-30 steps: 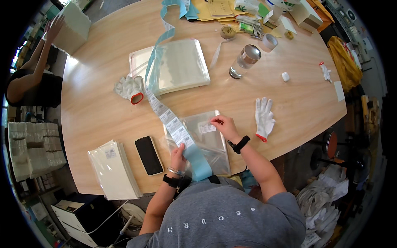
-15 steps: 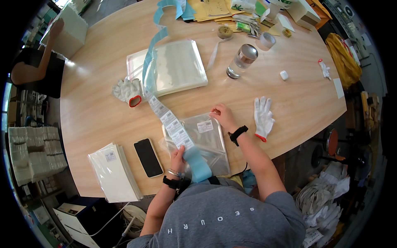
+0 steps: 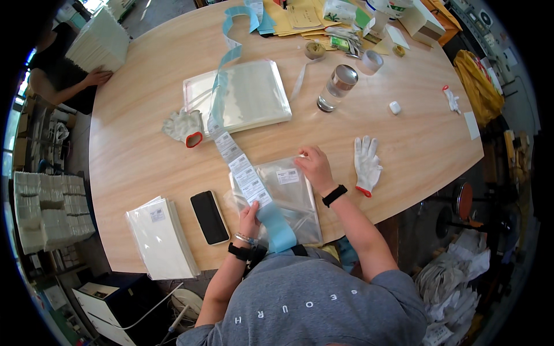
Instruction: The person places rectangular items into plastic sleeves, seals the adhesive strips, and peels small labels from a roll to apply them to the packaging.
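Note:
A long strip of labels (image 3: pixel 249 180), white printed stickers on pale blue backing, runs from the far edge of the table down to my waist. My left hand (image 3: pixel 249 218) is closed on it, thumb on top, where the stickers give way to bare blue backing. Under the strip lies a stack of clear plastic bags (image 3: pixel 294 202), the top one bearing one white sticker (image 3: pixel 287 176) near its far edge. My right hand (image 3: pixel 315 170) is at the far right corner of that bag, fingers bent and pinching the film; the fingertips are partly hidden.
A black phone (image 3: pixel 209 218) and a pile of labelled white packs (image 3: pixel 161 239) lie left. Beyond are more clear bags (image 3: pixel 254 95), work gloves (image 3: pixel 367 163), a glass bottle (image 3: pixel 337 87) and tape rolls (image 3: pixel 373 59). At the far left a co-worker's hand (image 3: pixel 97 76) rests beside a white stack (image 3: pixel 104 43).
The co-worker's arm has come down from the white stack, and a hand now shows at the table's edge. My hands have barely moved; the view has shifted slightly.

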`<state>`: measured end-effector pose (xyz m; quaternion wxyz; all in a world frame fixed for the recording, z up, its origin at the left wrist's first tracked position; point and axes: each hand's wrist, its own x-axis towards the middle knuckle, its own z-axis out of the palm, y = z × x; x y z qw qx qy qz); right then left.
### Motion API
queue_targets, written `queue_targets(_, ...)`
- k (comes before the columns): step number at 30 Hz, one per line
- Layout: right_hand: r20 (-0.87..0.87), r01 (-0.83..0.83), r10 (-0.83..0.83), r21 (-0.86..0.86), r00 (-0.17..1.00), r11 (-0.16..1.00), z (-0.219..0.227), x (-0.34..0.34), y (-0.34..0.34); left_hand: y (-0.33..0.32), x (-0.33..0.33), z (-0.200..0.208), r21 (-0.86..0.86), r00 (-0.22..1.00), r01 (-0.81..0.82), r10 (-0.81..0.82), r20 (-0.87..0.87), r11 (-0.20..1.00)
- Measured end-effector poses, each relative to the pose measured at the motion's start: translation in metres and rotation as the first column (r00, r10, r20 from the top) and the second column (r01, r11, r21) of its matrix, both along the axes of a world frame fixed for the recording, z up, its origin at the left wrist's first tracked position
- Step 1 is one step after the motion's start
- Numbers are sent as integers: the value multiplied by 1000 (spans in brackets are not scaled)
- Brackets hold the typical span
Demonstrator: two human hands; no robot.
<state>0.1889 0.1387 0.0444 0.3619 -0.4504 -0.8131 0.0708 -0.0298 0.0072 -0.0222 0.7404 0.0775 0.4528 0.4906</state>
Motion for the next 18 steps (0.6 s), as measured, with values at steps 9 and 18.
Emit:
queue_targets(9, -305, -398, 260, -617, 916, 679, -18, -12, -75, -6, -6, 21, 87, 993, 60, -68, 95, 994)
queue_targets(18, -519, -356, -119, -719, 847, 596, -6, -38, -81, -5, 13, -6, 246, 942, 252, -178, -285, 936)
